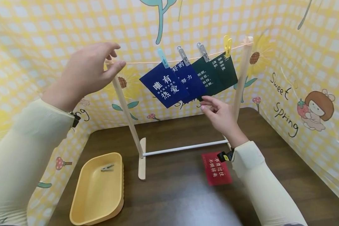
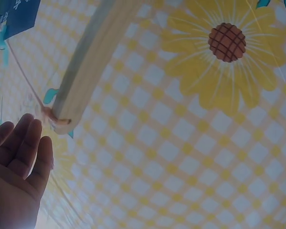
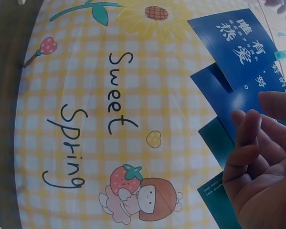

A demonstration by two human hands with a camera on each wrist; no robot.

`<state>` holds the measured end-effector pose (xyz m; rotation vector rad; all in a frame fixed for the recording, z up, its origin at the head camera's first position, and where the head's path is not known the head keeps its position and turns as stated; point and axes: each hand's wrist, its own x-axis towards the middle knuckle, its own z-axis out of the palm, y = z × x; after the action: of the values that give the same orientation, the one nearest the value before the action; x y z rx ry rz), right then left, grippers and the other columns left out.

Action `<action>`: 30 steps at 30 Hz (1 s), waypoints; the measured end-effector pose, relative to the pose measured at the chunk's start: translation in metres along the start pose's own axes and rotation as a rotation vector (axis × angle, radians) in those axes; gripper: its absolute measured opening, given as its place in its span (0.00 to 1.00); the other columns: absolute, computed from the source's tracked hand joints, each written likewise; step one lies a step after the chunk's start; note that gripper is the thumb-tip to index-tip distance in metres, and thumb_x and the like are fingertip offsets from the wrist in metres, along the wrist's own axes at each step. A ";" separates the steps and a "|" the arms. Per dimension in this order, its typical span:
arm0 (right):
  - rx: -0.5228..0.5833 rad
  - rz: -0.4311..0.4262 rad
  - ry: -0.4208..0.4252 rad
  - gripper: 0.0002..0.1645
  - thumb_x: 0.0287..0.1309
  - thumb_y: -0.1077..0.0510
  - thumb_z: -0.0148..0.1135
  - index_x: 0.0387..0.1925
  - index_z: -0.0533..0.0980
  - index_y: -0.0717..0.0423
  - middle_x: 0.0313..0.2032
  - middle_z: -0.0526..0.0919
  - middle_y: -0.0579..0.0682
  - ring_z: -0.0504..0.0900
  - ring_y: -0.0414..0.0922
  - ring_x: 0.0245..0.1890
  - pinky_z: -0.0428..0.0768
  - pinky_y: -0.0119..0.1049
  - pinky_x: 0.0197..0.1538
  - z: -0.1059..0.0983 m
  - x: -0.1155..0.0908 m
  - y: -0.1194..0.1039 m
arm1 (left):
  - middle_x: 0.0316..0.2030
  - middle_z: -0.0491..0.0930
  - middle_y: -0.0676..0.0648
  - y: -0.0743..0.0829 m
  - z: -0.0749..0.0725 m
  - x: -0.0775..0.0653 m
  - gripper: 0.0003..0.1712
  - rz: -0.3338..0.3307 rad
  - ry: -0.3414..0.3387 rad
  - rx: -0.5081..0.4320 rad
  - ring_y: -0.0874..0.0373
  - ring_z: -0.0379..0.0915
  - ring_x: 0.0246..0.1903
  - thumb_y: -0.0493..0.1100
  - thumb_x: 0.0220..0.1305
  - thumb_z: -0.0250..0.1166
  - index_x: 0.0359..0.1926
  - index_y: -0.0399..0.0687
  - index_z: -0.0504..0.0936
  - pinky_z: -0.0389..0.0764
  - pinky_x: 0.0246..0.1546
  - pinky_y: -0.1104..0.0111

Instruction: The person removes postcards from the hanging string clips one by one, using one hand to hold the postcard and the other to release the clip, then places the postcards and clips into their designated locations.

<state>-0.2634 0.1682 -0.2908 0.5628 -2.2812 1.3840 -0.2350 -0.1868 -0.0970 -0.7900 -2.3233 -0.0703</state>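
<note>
On a pink string between two wooden posts hang two blue cards point(image 1: 164, 84) point(image 3: 238, 43) and two dark green cards point(image 1: 227, 70), overlapping each other. A light blue clothespin point(image 1: 163, 58), two grey clothespins point(image 1: 183, 55) and a yellow clothespin point(image 1: 227, 45) grip their upper corners. My left hand point(image 1: 90, 69) is raised by the top of the left post point(image 2: 95, 62), its fingers loosely bent around nothing. Below the cards' lower edges is my right hand point(image 1: 220, 114), fingers relaxed, fingertips near the second blue card and holding nothing.
A yellow tray point(image 1: 97, 185) with one grey clothespin point(image 1: 107, 168) in it stands at the left of the brown table point(image 1: 169, 188). A red card point(image 1: 212, 172) lies under my right wrist. A white rod point(image 1: 186, 147) joins the posts low down. Patterned cloth point(image 1: 59, 25) encloses the table.
</note>
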 end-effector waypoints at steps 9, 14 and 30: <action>-0.020 0.047 -0.015 0.23 0.66 0.50 0.61 0.61 0.75 0.51 0.49 0.84 0.46 0.74 0.45 0.26 0.68 0.34 0.24 -0.003 0.008 -0.006 | 0.45 0.80 0.35 0.009 0.004 0.017 0.27 0.019 -0.022 -0.030 0.41 0.76 0.44 0.50 0.70 0.60 0.62 0.36 0.72 0.75 0.43 0.47; -0.024 0.033 -0.020 0.23 0.66 0.51 0.61 0.60 0.76 0.52 0.49 0.84 0.47 0.73 0.45 0.23 0.67 0.33 0.21 -0.001 0.012 -0.008 | 0.45 0.80 0.36 0.012 0.007 0.025 0.27 0.028 -0.014 -0.049 0.42 0.76 0.44 0.50 0.70 0.60 0.62 0.36 0.72 0.75 0.44 0.48; 0.020 0.046 -0.020 0.22 0.67 0.54 0.61 0.61 0.75 0.51 0.51 0.82 0.45 0.78 0.45 0.25 0.74 0.35 0.24 0.003 0.022 -0.017 | 0.48 0.80 0.38 0.031 0.019 0.051 0.28 0.046 -0.057 -0.106 0.43 0.76 0.45 0.54 0.71 0.56 0.63 0.41 0.71 0.75 0.47 0.50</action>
<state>-0.2731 0.1551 -0.2677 0.5363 -2.3123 1.4310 -0.2594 -0.1300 -0.0851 -0.9082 -2.3700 -0.1538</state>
